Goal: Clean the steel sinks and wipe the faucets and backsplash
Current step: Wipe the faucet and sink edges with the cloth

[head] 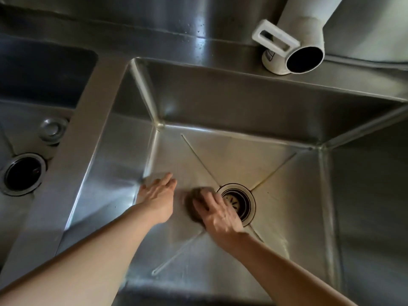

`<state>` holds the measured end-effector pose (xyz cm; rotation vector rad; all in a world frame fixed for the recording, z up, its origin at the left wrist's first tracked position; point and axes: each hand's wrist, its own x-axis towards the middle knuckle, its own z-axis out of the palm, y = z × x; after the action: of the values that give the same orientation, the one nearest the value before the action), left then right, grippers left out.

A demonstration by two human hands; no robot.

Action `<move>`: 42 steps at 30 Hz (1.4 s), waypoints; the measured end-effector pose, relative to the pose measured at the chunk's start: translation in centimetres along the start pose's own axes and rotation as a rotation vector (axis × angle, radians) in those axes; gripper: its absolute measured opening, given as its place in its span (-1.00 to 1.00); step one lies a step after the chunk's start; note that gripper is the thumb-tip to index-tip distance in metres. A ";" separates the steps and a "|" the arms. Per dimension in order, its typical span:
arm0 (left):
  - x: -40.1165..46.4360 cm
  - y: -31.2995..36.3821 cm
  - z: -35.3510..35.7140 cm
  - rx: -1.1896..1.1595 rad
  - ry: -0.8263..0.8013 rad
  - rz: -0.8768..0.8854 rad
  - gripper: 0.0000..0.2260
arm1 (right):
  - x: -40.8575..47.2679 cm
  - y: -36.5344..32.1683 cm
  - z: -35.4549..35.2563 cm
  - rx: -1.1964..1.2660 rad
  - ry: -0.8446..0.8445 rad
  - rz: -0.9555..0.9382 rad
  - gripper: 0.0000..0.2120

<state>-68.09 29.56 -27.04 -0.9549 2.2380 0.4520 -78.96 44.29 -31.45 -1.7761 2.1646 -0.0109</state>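
The right hand (217, 212), low center of the frame, has its fingers curled over a brownish scrub pad (196, 204) and is pressing it onto the floor of the big steel sink (242, 102), right up against the drain (239, 203) on its left side; the pad looks blurred, so it's probably mid-scrub. The left hand (157, 193) sits just left of it, fingers straight and spread, flat near the sink floor by the left wall, holding nothing, looks like it's bracing. Both arms reach in from the bottom edge. Progress-wise, seems like early-to-middle: this basin is being worked, and there's yellowish staining along the creases toward the right that's not gone yet. The second sink (26, 133) at the left of the frame, the white faucet (302, 38) at upper right and the backsplash (132, 12) along the top (with some specks on it) all look like they're left to do.
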 end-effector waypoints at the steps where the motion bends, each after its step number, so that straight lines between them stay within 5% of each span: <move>1: 0.2 0.0 0.0 0.009 0.011 0.004 -0.42 | 1.1 0.3 -0.3 0.007 0.017 0.085 -0.65; 7: 1.2 -0.4 -0.5 0.011 0.028 0.015 -0.51 | 5.7 2.2 -4.6 0.088 -0.017 0.505 -0.62; 10: 1.8 -0.5 -1.0 -0.021 0.057 0.022 -0.55 | 9.5 2.6 -6.9 0.128 0.084 0.405 -0.60; 16: 3.7 -0.1 -2.1 -0.062 0.073 0.072 -0.44 | 12.9 4.0 -5.9 0.076 -0.081 0.174 -0.53; 23: 3.5 1.8 -1.7 0.009 -0.019 0.009 -0.50 | 2.3 6.5 -4.1 0.101 -0.147 0.346 -0.58; 29: 3.8 6.0 -2.2 -0.044 0.109 0.165 -0.39 | -1.1 14.1 -6.0 0.486 0.238 0.757 -0.64; 34: 4.3 8.1 -1.6 0.040 0.064 0.198 -0.42 | -1.1 21.8 -4.1 0.081 0.015 0.866 -0.30; 42: 4.4 8.1 -1.9 0.092 0.006 0.173 -0.38 | -0.4 12.4 -1.4 0.346 0.061 0.573 -0.52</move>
<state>-77.16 31.79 -28.21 -0.7202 2.3359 0.4191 -91.10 47.09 -32.71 -0.9470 2.4550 -0.2840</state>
